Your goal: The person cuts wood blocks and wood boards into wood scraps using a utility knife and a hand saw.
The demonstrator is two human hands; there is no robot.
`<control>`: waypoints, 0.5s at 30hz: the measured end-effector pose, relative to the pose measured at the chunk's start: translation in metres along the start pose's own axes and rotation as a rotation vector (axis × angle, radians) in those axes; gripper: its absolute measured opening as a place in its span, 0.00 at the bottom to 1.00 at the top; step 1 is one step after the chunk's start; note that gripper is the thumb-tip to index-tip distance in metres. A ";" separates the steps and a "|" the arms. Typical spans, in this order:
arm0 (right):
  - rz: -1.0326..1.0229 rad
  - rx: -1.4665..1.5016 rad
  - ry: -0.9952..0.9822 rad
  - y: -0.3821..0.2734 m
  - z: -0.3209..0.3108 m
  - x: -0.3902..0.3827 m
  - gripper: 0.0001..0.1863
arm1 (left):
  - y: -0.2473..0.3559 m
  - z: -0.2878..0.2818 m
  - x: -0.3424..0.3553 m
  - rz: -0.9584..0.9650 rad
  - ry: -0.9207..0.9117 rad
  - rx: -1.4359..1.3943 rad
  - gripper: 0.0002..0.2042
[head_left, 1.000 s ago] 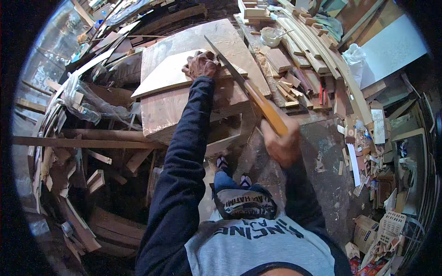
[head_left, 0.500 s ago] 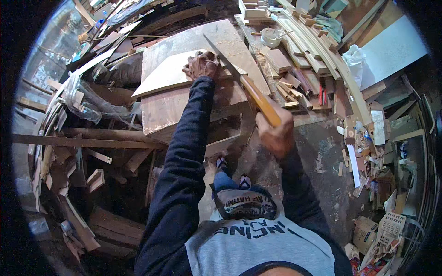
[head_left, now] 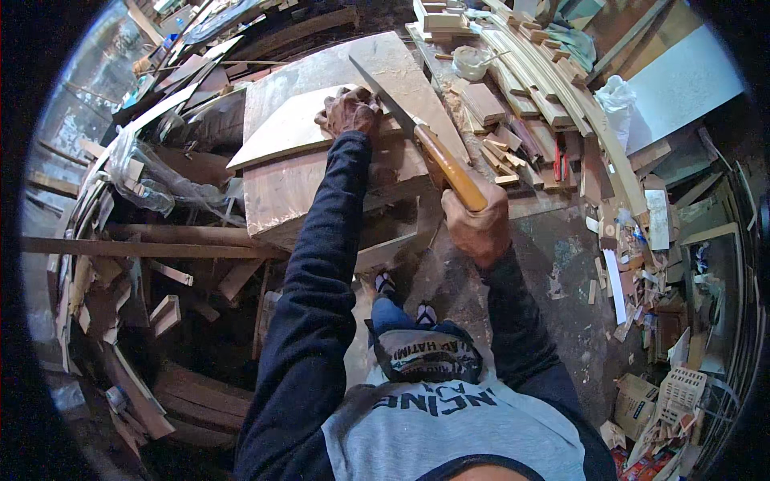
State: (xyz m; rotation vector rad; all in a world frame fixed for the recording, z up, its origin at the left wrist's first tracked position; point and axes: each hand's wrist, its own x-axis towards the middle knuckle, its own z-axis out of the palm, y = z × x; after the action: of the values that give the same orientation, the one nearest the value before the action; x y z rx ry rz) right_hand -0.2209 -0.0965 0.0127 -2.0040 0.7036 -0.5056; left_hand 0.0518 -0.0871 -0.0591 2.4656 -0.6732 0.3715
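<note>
My right hand (head_left: 477,228) is wrapped round the wooden handle of a handsaw (head_left: 393,102), whose dark, narrowing blade slants away to the far left. The blade lies along the right end of a pale wooden board (head_left: 282,124); whether its teeth are in the wood cannot be made out. With bent fingers, my left hand (head_left: 350,111) grips and presses the board just left of the blade. Under the board is a box-like wooden work surface (head_left: 277,196), its top scuffed and dusty.
Right of the work surface, a bench carries wood offcuts (head_left: 501,156), long strips (head_left: 537,68), a tub (head_left: 472,62) and a red-handled tool (head_left: 561,164). A wooden bar (head_left: 152,247) crosses at left above scrap. More scraps and a cardboard box (head_left: 635,407) lie at right.
My right hand and the saw have shifted slightly forward, away from me, and the hand is less blurred. The left hand stays on the board.
</note>
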 end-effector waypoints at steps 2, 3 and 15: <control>-0.056 0.055 0.052 0.004 -0.003 -0.017 0.21 | -0.004 0.003 0.001 -0.036 0.001 0.009 0.09; -0.117 0.107 0.102 0.007 -0.005 -0.030 0.21 | -0.004 0.000 0.000 -0.043 0.004 0.010 0.09; -0.113 0.091 0.103 0.010 0.006 -0.001 0.21 | 0.004 -0.003 -0.003 0.003 0.037 0.054 0.09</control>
State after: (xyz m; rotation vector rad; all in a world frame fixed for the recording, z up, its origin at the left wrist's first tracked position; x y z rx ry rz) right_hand -0.2205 -0.0962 0.0006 -1.9505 0.6212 -0.6997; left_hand 0.0473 -0.0873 -0.0562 2.5025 -0.6599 0.4402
